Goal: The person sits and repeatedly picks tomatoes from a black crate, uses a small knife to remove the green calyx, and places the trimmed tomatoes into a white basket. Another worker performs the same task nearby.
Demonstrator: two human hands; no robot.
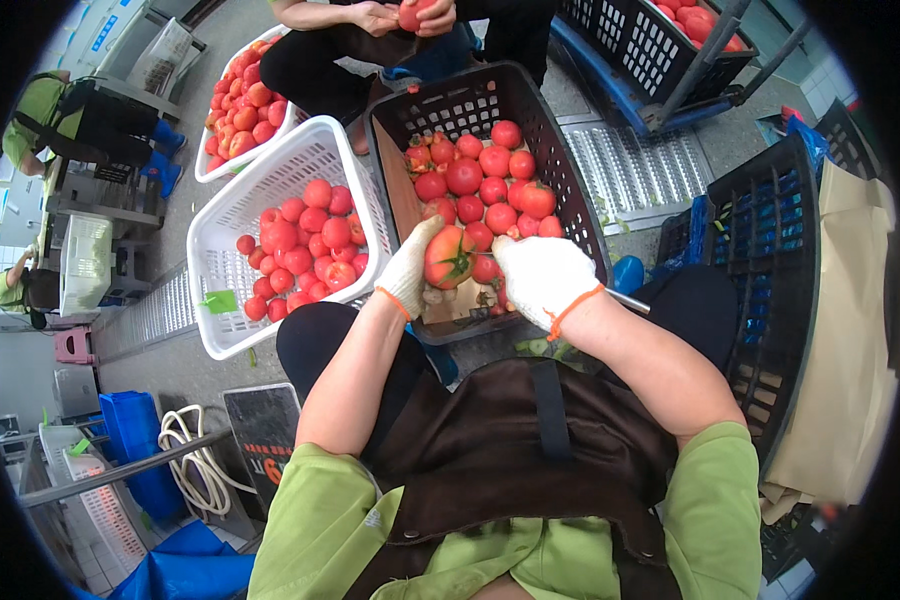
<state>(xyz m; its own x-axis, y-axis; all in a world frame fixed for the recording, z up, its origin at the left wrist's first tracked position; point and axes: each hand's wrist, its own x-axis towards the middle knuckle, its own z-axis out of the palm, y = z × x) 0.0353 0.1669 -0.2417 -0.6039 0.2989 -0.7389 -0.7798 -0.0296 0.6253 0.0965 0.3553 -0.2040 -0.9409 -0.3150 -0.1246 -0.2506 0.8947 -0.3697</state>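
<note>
My left hand (407, 268), in a white knitted glove with an orange cuff, grips a red tomato (439, 259) whose green stem end faces right. My right hand (551, 277), gloved alike, is closed around a slim metal tool (631, 301). Its rear end sticks out past the wrist; the working end, close to the tomato's stem, is too small to make out. Both hands are over a black plastic crate (581, 202) holding many loose tomatoes (465, 177) and some cardboard. Left of it stands a white plastic basket (204, 304) with more tomatoes (298, 259).
Across the crate, another person's hands (379, 19) hold a tomato. A second white basket (204, 161) of tomatoes is at upper left. A blue trolley (604, 79) carries a black crate (645, 64). At right stands another black crate (765, 285) beside brown paper (840, 337).
</note>
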